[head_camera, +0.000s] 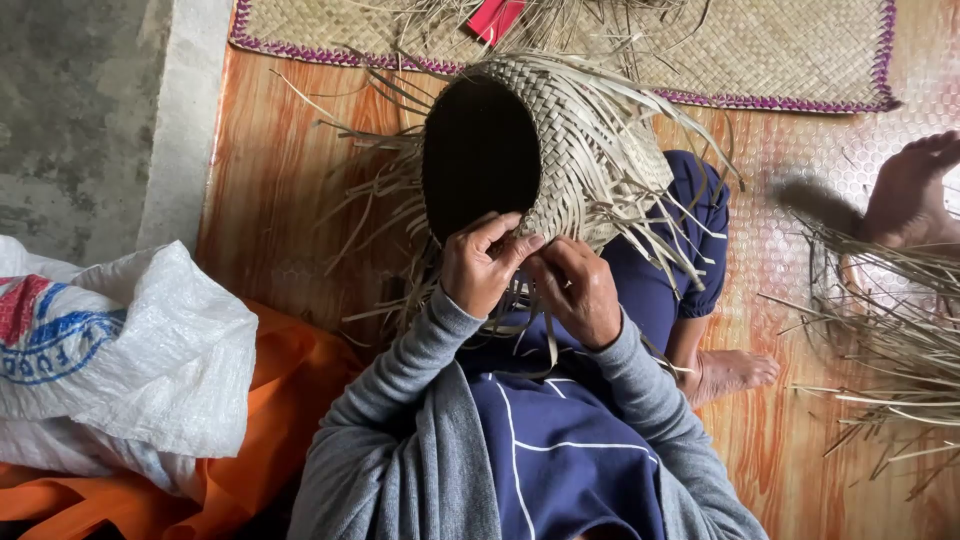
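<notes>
While both hands meet at the lower rim of the woven basket, the basket itself rests on the person's lap with its dark mouth turned toward 9 o'clock and slightly toward the camera, its long axis running roughly from 10 o'clock to 4 o'clock. The left hand sits at about 6 o'clock of the mouth, fingers curled narrow and pinching the rim edge where loose strips hang. The right hand lies just beside it toward 3 o'clock, also closed narrow around a few loose straw strips that trail off the basket's body. The two hands are touching or nearly so; the left is the nearer one to the open mouth, the right nearer to the woven wall. From both hands the bulk of the basket lies toward 12 o'clock. Beyond it, at 12 o'clock, a woven mat with a purple edge lies on the orange floor. At 3 o'clock a loose pile of straw lies near a bare foot, and at 8 o'clock sits a white sack on orange cloth
</notes>
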